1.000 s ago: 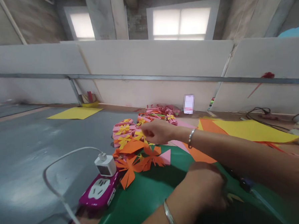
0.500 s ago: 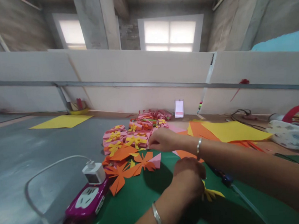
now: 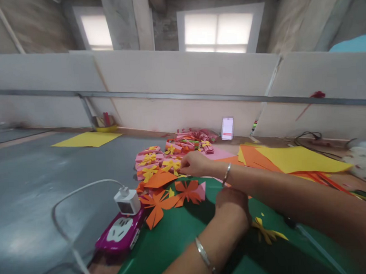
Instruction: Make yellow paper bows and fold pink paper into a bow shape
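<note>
My right hand (image 3: 196, 163) reaches across to the left with its fingers curled together. Its fingertips touch a heap of pink paper pieces (image 3: 147, 158) with yellow paper flowers on them; what they pinch, if anything, is hidden. Nearer to me, my left hand (image 3: 232, 208) is over the green surface (image 3: 176, 235), its back toward me and its fingers out of sight. Beside it, to the right, lies a yellow cut-paper flower (image 3: 265, 232). Orange cut-paper flowers (image 3: 156, 206) lie at the left edge of the green surface, below the heap.
A purple power strip (image 3: 120, 232) with a white charger (image 3: 128, 202) and cable stands on the left. Yellow sheets (image 3: 303, 157) and orange sheets (image 3: 258, 159) lie at the right, another yellow sheet (image 3: 86, 139) at the far left. A white partition (image 3: 173, 72) closes off the back.
My right hand has moved left along the paper heap. My left hand has shifted slightly left, showing more of the yellow flower. The whole view has also shifted.
</note>
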Motion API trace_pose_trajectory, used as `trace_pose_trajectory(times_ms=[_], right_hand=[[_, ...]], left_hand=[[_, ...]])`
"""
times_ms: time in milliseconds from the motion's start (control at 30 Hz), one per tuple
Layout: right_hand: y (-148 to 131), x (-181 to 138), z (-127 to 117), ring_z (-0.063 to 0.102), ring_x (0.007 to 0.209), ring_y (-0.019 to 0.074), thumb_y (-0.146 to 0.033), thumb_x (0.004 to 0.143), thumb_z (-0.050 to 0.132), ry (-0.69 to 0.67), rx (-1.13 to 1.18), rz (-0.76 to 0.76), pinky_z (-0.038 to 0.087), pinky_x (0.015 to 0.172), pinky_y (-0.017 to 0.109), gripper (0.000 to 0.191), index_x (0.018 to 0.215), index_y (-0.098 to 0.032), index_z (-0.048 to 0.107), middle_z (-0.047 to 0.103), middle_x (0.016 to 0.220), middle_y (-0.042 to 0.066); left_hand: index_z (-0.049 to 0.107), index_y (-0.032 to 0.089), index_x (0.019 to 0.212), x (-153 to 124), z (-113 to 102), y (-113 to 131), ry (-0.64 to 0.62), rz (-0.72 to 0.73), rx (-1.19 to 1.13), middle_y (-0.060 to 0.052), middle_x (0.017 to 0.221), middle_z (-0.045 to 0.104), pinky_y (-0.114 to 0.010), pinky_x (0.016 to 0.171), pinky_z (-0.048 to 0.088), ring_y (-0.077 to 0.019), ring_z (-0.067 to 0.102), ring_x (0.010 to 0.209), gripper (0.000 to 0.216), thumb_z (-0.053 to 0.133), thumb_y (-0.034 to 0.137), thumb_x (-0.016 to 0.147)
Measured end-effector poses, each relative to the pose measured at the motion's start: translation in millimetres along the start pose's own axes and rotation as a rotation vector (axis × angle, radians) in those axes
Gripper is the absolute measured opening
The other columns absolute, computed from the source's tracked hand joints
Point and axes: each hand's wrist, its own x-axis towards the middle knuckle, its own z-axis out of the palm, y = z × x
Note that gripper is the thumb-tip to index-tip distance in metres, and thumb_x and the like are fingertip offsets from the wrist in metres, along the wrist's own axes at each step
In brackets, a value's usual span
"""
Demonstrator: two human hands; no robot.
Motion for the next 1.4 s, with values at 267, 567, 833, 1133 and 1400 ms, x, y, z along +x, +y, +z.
trace_pose_trajectory(times_ms=[267, 567, 833, 1133, 1400], right_hand=[[54, -137, -60, 0.053, 0.053, 0.008, -0.028, 0.078, 0.051, 0.161, 0.438, 0.246, 0.042, 0.05, 0.02, 0.021, 0.082, -0.011, 0.063, 0.06, 0.063, 0.002], [63, -209, -26, 0.054, 0.048, 0.009, -0.005, 0.063, 0.056, 0.374, 0.622, 0.41, 0.039, 0.044, 0.019, 0.02, 0.081, -0.016, 0.054, 0.055, 0.057, -0.005], [50, -235, -18, 0.054, 0.044, 0.0089, -0.008, 0.064, 0.06, 0.453, 0.653, 0.456, 0.042, 0.043, 0.019, 0.013, 0.067, -0.018, 0.051, 0.053, 0.053, -0.006], [45, -232, -1, 0.061, 0.052, 0.0121, -0.009, 0.068, 0.055, 0.54, 0.799, 0.475, 0.046, 0.046, 0.02, 0.01, 0.069, -0.018, 0.051, 0.055, 0.057, -0.005], [70, -347, -31, 0.059, 0.075, 0.0157, -0.019, 0.081, 0.05, 0.622, -0.032, 0.641, 0.044, 0.067, 0.027, 0.014, 0.08, -0.019, 0.063, 0.066, 0.082, 0.004]], left_hand=[[0.065, 0.016, 0.074, -4, -11, 11, 0.047, -0.098, -0.19, -0.01, 0.074, 0.067, -0.035, 0.077, 0.049, -0.0236, 0.064, 0.08, 0.016, 0.052, 0.007, 0.07], [0.064, 0.013, 0.074, -15, 2, 23, -0.171, -0.147, -0.735, -0.003, 0.065, 0.063, -0.019, 0.056, 0.045, -0.0087, 0.056, 0.056, 0.025, 0.075, 0.031, 0.063], [0.062, 0.015, 0.066, -9, 6, 18, -0.129, -0.148, -0.684, 0.001, 0.054, 0.058, -0.017, 0.045, 0.034, -0.007, 0.048, 0.046, 0.031, 0.079, 0.037, 0.053], [0.063, 0.013, 0.063, -12, 12, 14, -0.19, -0.123, -0.569, 0.001, 0.047, 0.056, -0.018, 0.041, 0.032, -0.0075, 0.045, 0.041, 0.034, 0.08, 0.038, 0.049], [0.066, 0.014, 0.072, -10, 2, 18, 0.016, -0.279, -0.644, -0.001, 0.059, 0.064, -0.017, 0.05, 0.048, -0.0091, 0.058, 0.05, 0.016, 0.074, 0.011, 0.059]])
